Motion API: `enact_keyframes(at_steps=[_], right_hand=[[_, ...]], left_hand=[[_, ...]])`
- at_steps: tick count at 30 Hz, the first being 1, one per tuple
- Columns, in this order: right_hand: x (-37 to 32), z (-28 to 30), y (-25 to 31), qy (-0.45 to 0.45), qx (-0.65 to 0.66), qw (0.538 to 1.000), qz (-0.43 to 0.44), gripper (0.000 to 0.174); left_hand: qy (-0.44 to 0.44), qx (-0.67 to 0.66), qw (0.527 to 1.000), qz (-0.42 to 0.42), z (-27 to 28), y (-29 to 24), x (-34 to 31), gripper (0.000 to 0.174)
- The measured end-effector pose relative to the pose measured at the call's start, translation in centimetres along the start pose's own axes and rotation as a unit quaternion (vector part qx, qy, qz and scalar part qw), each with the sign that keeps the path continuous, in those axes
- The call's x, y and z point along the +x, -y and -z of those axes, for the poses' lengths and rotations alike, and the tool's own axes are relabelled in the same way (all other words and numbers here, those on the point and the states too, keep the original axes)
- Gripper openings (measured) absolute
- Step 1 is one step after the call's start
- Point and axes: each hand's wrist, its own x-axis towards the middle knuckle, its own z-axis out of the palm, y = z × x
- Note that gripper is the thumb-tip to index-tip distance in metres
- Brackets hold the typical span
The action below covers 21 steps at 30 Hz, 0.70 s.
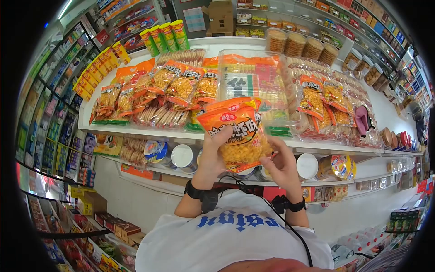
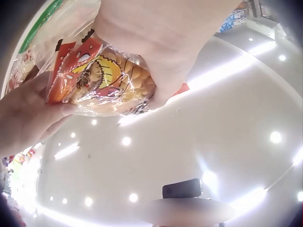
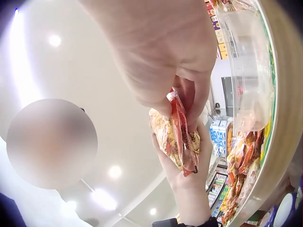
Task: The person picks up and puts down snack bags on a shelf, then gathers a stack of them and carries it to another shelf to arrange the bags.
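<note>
An orange snack bag [image 1: 242, 145] with a clear window full of small yellow puffs is held up in front of the chest, in both hands. My left hand [image 1: 213, 152] grips its left side, thumb across the printed front. At the lower right edge, my right hand [image 1: 283, 165] pinches the wrapper. The right wrist view shows the right hand's [image 3: 163, 61] thumb and fingers on the bag's red sealed edge [image 3: 180, 127], with the left hand [image 3: 187, 189] around the far side. In the left wrist view the right hand [image 2: 28, 113] holds a corner.
Behind the bag, a white display shelf [image 1: 312, 146] carries similar orange bags [image 1: 183, 86] and a clear plastic box [image 1: 253, 81]. Green cans [image 1: 174, 36] and round tubs [image 1: 294, 44] stand at its back. More tubs [image 1: 183, 156] sit on the lower tier.
</note>
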Motion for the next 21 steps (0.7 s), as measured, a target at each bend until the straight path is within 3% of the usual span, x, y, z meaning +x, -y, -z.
enact_keyframes(at_steps=[4, 5, 6, 8, 10, 13, 14, 16, 18, 20, 21], right_hand=[[0.0, -0.5, 1.0, -0.030, 0.061, 0.997, -0.036, 0.057], [0.0, -0.4, 1.1, -0.042, 0.064, 0.995, -0.063, 0.055], [-0.1, 0.0, 0.6, -0.045, 0.024, 0.996, -0.076, 0.042], [-0.1, 0.8, 0.9, 0.013, 0.067, 0.992, -0.103, 0.026], [-0.3, 0.5, 0.7, 0.001, 0.017, 0.999, -0.045, 0.022], [-0.2, 0.4, 1.1, -0.006, -0.005, 1.000, -0.001, 0.018], [-0.1, 0.4, 1.2, -0.007, -0.003, 1.000, 0.011, 0.017], [-0.1, 0.6, 1.2, -0.008, -0.012, 0.998, -0.055, 0.025], [0.1, 1.1, 1.6, 0.027, -0.040, 0.994, -0.097, 0.031], [1.1, 2.6, 1.5, -0.034, -0.169, 0.985, 0.017, 0.038], [1.9, 3.7, 1.5, -0.064, -0.229, 0.968, 0.075, 0.041]], left_hand=[[-0.039, 0.011, 0.999, -0.021, 0.9, 0.1, -0.2, 0.032], [-0.058, 0.033, 0.997, -0.028, 0.9, 0.0, -0.3, 0.034], [-0.023, -0.004, 1.000, -0.011, 1.0, -0.2, -0.5, 0.039], [-0.016, -0.031, 0.999, -0.007, 0.9, 0.0, -0.3, 0.054], [-0.080, -0.006, 0.997, 0.000, -1.1, -0.2, -0.3, 0.062], [0.081, -0.095, 0.989, 0.081, -1.8, -0.2, -0.5, 0.072], [0.090, -0.018, 0.994, 0.052, -0.5, 0.1, -0.8, 0.074], [0.108, 0.141, 0.984, -0.011, 1.3, -0.1, -1.5, 0.080], [0.024, 0.101, 0.994, -0.043, 1.5, 0.1, -2.2, 0.072], [-0.062, 0.091, 0.993, -0.052, 1.1, -0.4, -1.9, 0.071], [-0.091, 0.064, 0.989, -0.100, -1.2, -1.1, -1.8, 0.061]])
